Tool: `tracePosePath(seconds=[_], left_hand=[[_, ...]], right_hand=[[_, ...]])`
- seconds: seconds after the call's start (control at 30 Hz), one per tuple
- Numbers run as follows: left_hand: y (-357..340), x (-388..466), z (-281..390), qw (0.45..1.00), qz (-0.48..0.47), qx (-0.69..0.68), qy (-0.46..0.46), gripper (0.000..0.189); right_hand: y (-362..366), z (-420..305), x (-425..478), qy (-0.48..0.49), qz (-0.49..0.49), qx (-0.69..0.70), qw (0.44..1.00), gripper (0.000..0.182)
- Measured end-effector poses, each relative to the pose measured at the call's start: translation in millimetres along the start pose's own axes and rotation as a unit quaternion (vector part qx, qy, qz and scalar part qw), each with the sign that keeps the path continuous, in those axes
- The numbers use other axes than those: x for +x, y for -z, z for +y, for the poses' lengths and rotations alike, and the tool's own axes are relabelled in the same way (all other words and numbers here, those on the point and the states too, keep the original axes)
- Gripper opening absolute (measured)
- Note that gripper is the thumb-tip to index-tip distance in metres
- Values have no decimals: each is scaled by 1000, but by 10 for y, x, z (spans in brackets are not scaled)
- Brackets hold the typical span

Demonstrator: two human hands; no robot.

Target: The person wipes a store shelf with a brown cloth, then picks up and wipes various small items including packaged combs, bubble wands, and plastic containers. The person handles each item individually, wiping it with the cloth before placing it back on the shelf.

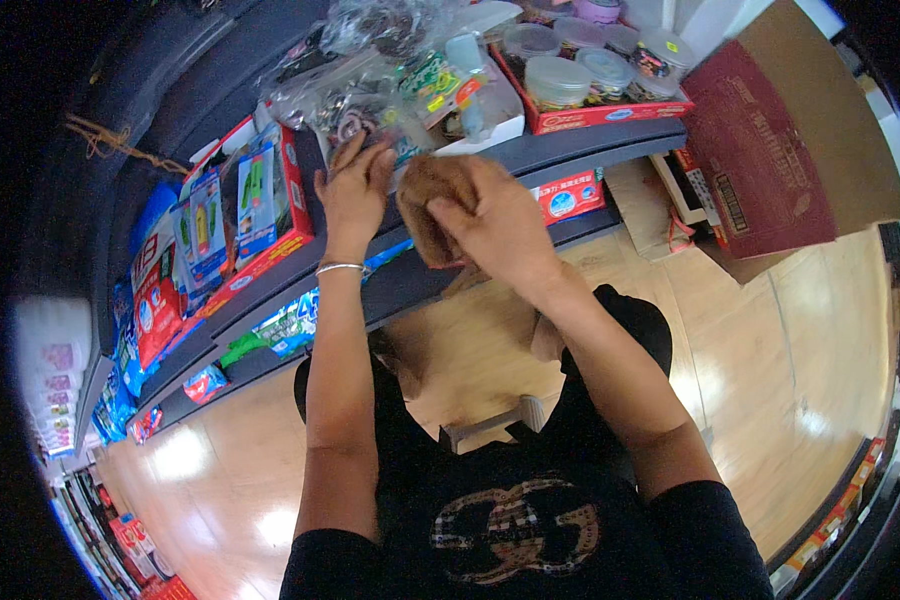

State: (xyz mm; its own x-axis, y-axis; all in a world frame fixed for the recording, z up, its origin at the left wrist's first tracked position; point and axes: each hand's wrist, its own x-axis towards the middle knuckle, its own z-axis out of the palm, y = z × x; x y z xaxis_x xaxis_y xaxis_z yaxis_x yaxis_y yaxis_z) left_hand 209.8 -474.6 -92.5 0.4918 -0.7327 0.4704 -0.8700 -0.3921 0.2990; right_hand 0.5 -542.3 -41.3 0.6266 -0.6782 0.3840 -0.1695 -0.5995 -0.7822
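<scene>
My right hand (pixel 499 225) grips a folded brown cloth (pixel 429 206) just in front of the shelf edge. To its left, my left hand (pixel 356 191) reaches over the shelf with its fingers apart. Its fingertips are at a clear plastic bag (pixel 360 94) with small dark and pinkish items inside, perhaps hair ties. Whether they press on the bag is hard to tell. Right of the bag stands an open white box (pixel 504 131) with packaged goods in it.
A red-edged tray (pixel 607 118) of lidded plastic tubs stands at the back right. Beside it, an open cardboard carton (pixel 765 165) juts over the floor. At left, a red box (pixel 300 191) holds blister-packed tools. Bagged goods (pixel 289 326) sit on the lower shelf. A low stool (pixel 487 431) is under me.
</scene>
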Motion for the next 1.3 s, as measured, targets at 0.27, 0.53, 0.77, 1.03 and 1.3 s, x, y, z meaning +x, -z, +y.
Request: tracePosePath(seconds=[0.27, 0.53, 0.77, 1.03, 1.3], left_hand=[[401, -158, 458, 967, 195, -164, -28, 27], [547, -1136, 960, 980, 83, -182, -5, 28], [765, -1223, 1412, 978, 4, -201, -50, 29], [279, 163, 2090, 975, 22, -200, -92, 52], [-485, 1079, 2340, 994, -84, -62, 19, 64]], right_hand=[[561, 124, 68, -15, 7, -147, 989, 43], [1194, 735, -25, -141, 86, -159, 973, 40], [1784, 1063, -408, -197, 143, -114, 963, 38], [1686, 1101, -737, -186, 149, -46, 970, 37], [1930, 1625, -1108, -193, 124, -72, 971, 42]])
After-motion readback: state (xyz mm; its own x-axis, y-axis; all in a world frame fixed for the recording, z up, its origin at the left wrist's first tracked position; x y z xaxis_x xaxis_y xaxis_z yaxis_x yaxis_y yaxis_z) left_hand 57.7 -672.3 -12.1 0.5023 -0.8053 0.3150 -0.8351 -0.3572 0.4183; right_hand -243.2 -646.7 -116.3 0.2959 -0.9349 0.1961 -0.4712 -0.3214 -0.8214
